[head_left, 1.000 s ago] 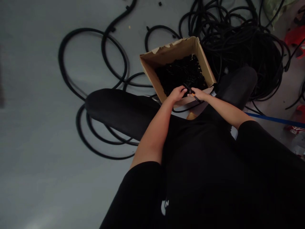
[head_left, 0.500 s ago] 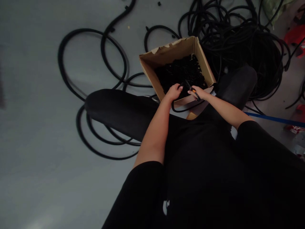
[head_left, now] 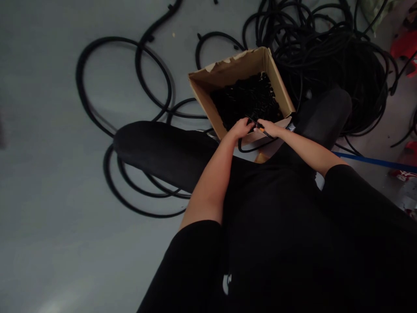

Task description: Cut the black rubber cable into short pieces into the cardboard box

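Note:
Over the near side of an open cardboard box (head_left: 228,65), my two hands are close together. My left hand (head_left: 241,128) is closed on a black hose (head_left: 249,150), which loops down outside the box's near wall. In my right hand (head_left: 269,128) is a pair of scissors (head_left: 261,128) with black and orange handles, its blades pointing left across the hose near my left fingers. Whether the blades touch the hose is too dark to tell. Short cut black pieces (head_left: 247,93) fill the bottom of the box.
Large loops of black hose (head_left: 80,82) lie on the grey floor (head_left: 45,182) to the left. A tangled heap of hose (head_left: 352,78) is at the right, beside my knee. A blue strap (head_left: 378,161) runs along the floor at the right, near red objects (head_left: 404,45).
My left hand has moved right with the hose, and the scissors have swung left and closer to it. The hands are now nearly touching.

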Motion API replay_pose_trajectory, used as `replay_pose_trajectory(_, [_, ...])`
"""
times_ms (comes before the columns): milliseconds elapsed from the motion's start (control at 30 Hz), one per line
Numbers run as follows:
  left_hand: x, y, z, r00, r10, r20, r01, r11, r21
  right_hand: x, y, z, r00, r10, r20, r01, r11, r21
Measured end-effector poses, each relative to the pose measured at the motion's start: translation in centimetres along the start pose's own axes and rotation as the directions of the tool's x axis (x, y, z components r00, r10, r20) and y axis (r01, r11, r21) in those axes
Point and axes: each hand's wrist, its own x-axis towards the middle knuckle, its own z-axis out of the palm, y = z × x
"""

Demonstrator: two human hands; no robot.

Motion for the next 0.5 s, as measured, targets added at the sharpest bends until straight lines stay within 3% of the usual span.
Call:
replay_pose_trajectory(133, [-0.6,0.1,-0.6,0.991,-0.085,-0.104,0.077,0.994,-0.071,-0.8,-0.8,-0.7,0.996,0.05,-0.08,-0.05,0.999,0.01])
replay_pose_trajectory(267, [-1.1,0.6,-1.1,0.983,-0.038,-0.18,0.024,0.997,-0.079,-1.2,-1.2,-1.2,0.99,0.127,-0.053,-0.123,0.989,0.081])
replay_pose_trajectory(367, [-1.3,1.1,-1.4,0.984,0.001,-0.177,-0.006,1.0,-0.029,-1.1,-1.3,-1.5,0.991,0.133,-0.018,-0.129,0.981,0.146])
replay_pose_trajectory(500, [-1.3,1.1,-1.5,0.994,0.061,-0.095,-0.063,0.998,-0.02,-0.9,-1.3,-1.7,0.989,0.142,0.039,-0.147,0.965,0.219])
